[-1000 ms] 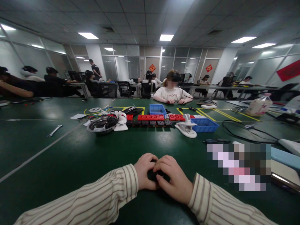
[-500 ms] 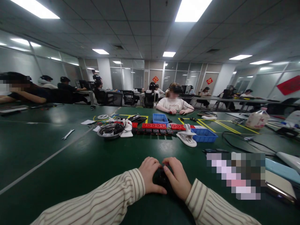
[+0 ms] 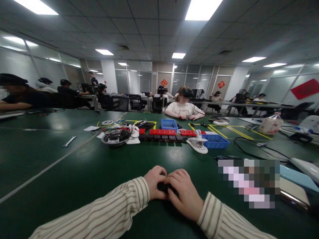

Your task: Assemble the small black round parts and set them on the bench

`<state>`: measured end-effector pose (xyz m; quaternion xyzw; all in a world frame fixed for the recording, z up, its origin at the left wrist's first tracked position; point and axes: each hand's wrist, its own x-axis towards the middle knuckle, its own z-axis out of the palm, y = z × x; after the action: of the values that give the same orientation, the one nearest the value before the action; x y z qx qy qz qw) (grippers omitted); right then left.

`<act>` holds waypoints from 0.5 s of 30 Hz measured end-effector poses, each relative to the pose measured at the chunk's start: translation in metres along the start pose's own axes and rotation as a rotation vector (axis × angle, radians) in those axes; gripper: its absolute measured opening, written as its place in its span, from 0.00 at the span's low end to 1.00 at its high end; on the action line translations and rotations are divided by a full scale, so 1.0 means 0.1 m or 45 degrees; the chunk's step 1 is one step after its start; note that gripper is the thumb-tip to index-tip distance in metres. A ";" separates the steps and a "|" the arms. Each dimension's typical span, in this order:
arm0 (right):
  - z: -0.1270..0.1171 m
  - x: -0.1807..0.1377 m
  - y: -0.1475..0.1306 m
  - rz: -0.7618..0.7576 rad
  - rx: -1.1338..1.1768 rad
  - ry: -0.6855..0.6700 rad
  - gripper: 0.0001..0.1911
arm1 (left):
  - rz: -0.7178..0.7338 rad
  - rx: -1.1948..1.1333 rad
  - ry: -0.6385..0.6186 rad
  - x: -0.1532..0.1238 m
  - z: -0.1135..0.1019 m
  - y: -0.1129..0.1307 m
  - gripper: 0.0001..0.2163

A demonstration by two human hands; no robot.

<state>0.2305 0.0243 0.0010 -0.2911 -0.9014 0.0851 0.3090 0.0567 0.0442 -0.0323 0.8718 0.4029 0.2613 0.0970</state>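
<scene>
My left hand (image 3: 155, 182) and my right hand (image 3: 184, 192) rest together on the green table (image 3: 74, 172) close to me. Both are curled round a small black object (image 3: 164, 187), and only a sliver of it shows between the fingers. I cannot make out what the object is. Striped sleeves cover both my forearms.
Farther out lie a metal bowl of cables (image 3: 115, 137), a row of red and black blocks (image 3: 161, 134), two blue bins (image 3: 214, 140), a white clamp (image 3: 198, 143) and a wrench (image 3: 69, 141). A person (image 3: 183, 107) sits opposite. Cables and flat devices (image 3: 296, 176) lie at right.
My hands have stayed clasped on the black object, with the fingers shifting slightly over it. The camera tilted up and then a little back down.
</scene>
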 end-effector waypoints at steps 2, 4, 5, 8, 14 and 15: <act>-0.02 0.00 0.00 -0.068 0.036 -0.023 0.10 | 0.016 -0.039 -0.043 0.01 -0.01 -0.03 0.14; -0.04 0.00 0.02 -0.131 0.076 -0.036 0.11 | 0.017 -0.068 -0.076 0.02 -0.02 -0.05 0.15; -0.04 0.00 0.04 -0.156 0.093 -0.043 0.12 | 0.013 -0.079 -0.089 0.02 -0.02 -0.05 0.15; -0.05 -0.02 0.08 -0.196 0.115 -0.062 0.16 | -0.010 -0.094 -0.110 0.03 -0.03 -0.04 0.18; -0.04 -0.05 0.12 -0.080 0.082 0.082 0.15 | -0.048 -0.050 -0.056 0.02 -0.04 0.00 0.34; -0.03 -0.05 0.12 -0.032 0.077 0.109 0.13 | -0.061 -0.021 -0.036 0.02 -0.05 0.02 0.34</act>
<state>0.2408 0.0315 -0.0034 -0.2736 -0.8879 0.0959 0.3571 0.0568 0.0444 -0.0268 0.8646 0.4203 0.2497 0.1161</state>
